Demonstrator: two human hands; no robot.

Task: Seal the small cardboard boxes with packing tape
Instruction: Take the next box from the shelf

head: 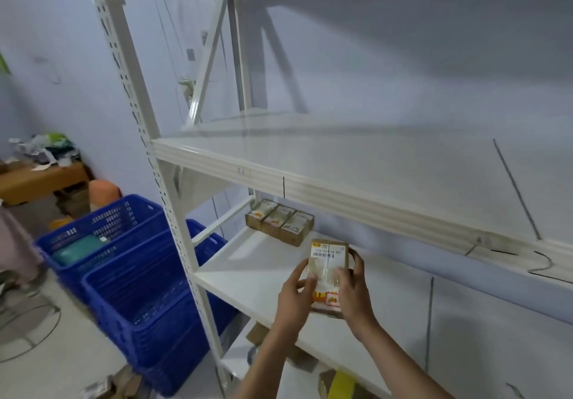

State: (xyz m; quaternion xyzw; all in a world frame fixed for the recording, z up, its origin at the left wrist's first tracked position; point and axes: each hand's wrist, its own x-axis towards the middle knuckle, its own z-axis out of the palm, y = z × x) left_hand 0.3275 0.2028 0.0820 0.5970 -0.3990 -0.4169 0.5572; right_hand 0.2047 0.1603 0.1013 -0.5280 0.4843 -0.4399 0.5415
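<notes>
You hold the box (329, 270) in both hands over the middle shelf (248, 271). Your left hand (294, 299) curls its fingers round the left edge; your right hand (353, 290) clamps the right side, thumb across the glossy front. It looks light and stiff, though the taped face may be slick, so grip the cardboard edges. Three boxes (280, 222) sit beyond your fingers, well apart.
</notes>
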